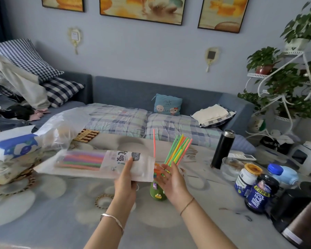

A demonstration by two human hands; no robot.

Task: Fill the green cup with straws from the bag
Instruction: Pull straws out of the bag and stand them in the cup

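Just left of the green cup (158,192), your left hand (125,180) pinches the bag (90,163) at its mouth; your right hand (171,178), fingers spread and empty, hovers above the cup beside its upright straws (177,150); these seem light, slick, springy; pinch them mid-length.

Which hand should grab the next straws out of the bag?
Right, probably. The right hand is open and free beside the mouth of the bag, close to the green cup. The left hand is busy holding the bag.
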